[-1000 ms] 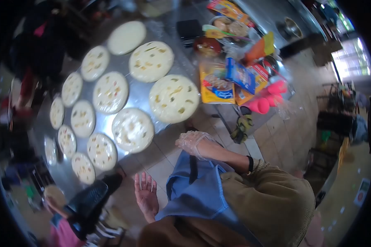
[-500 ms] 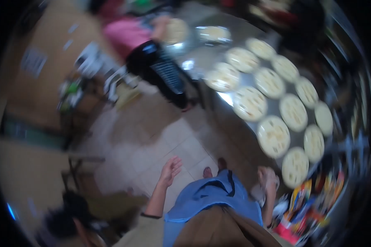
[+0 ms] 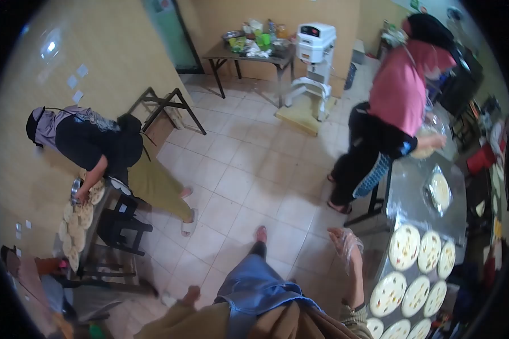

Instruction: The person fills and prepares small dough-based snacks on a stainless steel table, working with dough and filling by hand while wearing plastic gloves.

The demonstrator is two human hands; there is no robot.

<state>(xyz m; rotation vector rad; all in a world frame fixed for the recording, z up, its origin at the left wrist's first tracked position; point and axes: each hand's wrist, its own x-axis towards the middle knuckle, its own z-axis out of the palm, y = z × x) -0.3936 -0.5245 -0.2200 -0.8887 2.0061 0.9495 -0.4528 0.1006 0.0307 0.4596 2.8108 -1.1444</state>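
Note:
My right hand (image 3: 346,243) is raised at my right side, in what looks like a clear plastic glove. Its fingers are loosely stretched and hold nothing that I can make out. The nearest things to it are flat round doughs (image 3: 404,247) with small pieces on top, laid out in rows on the metal table (image 3: 408,203); the hand is apart from them. Low at my left, my left hand (image 3: 191,295) hangs over the tiled floor. It is small and foreshortened, so its fingers cannot be made out. A blue apron (image 3: 257,285) covers my front.
A person in pink (image 3: 398,85) works at the metal table, near a plastic-wrapped dough (image 3: 439,189). At left another person (image 3: 99,138) bends over a table with topped rounds (image 3: 79,226). A black stool (image 3: 121,226), a white mixer (image 3: 316,51) and a cluttered table (image 3: 249,53) stand around.
My view has swung to the left, so the metal table now lies farther right and the left-hand worker shows. My left hand has dropped lower; one foot is now forward.

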